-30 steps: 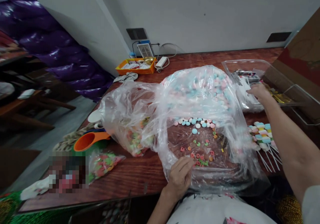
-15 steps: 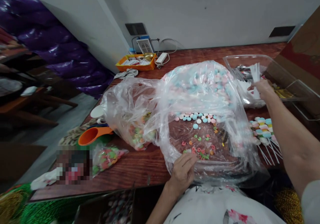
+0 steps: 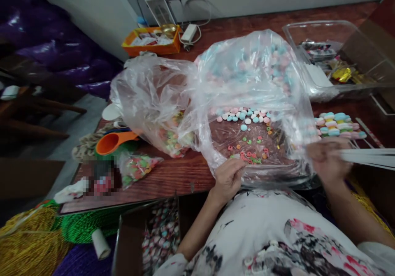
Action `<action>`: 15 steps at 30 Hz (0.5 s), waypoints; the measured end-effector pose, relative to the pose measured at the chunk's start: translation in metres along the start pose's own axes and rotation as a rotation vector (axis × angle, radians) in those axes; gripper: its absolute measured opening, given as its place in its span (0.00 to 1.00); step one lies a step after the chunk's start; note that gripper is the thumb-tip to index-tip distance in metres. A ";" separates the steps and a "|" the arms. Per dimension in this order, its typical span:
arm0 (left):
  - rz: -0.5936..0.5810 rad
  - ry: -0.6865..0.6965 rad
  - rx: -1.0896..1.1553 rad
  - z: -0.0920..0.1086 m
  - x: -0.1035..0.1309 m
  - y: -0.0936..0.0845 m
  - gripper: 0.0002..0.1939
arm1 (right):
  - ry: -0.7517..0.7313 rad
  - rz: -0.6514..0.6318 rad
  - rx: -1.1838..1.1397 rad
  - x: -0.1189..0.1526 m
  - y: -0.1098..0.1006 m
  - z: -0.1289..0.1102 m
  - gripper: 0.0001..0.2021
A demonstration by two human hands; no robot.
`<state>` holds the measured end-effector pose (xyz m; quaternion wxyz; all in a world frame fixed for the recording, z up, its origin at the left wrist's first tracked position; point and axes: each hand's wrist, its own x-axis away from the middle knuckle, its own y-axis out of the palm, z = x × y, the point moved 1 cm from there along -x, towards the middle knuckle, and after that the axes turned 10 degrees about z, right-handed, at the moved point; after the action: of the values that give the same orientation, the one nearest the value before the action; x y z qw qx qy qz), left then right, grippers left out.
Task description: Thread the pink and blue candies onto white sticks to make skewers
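My right hand [image 3: 330,158], smeared by motion, is closed around a bundle of white sticks [image 3: 370,156] that point right. My left hand [image 3: 228,177] has its fingers curled at the near edge of a large clear plastic bag [image 3: 203,144]; its fingertips are partly hidden. Inside the bag's open mouth lie pink, white and blue round candies [image 3: 243,115] and small red, green and orange ring candies [image 3: 249,156]. More pastel candies [image 3: 247,66] fill the back of the bag. Candy skewers [image 3: 339,124] on white sticks lie beyond my right hand.
A clear plastic bin [image 3: 336,86] with wrapped items stands at back right. Left are another candy bag [image 3: 154,86], an orange scoop [image 3: 112,142] and a small candy packet [image 3: 138,167]. A yellow tray [image 3: 126,47] sits behind. Below is a box [image 3: 129,235] of candies.
My right hand has come from the clear bin toward me with the white sticks, now held sideways. My left hand stays at the bag's edge, fingers more curled. The view has tilted down.
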<state>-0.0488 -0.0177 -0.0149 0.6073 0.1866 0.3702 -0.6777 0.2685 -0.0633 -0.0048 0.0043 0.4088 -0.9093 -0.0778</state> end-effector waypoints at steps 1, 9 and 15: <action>-0.003 -0.005 0.013 0.001 -0.001 0.003 0.11 | 0.016 -0.025 0.022 0.016 0.007 0.015 0.22; -0.094 0.014 0.120 0.029 -0.036 0.032 0.11 | 0.078 -0.310 0.253 0.023 0.012 0.035 0.15; -0.130 -0.147 0.256 0.045 -0.068 0.045 0.23 | 0.163 -0.805 0.303 0.047 0.035 0.022 0.12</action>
<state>0.0166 -0.0034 0.0498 0.5588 0.1881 0.2465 -0.7691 0.2099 -0.0725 -0.0241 -0.0146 0.7314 -0.6753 0.0937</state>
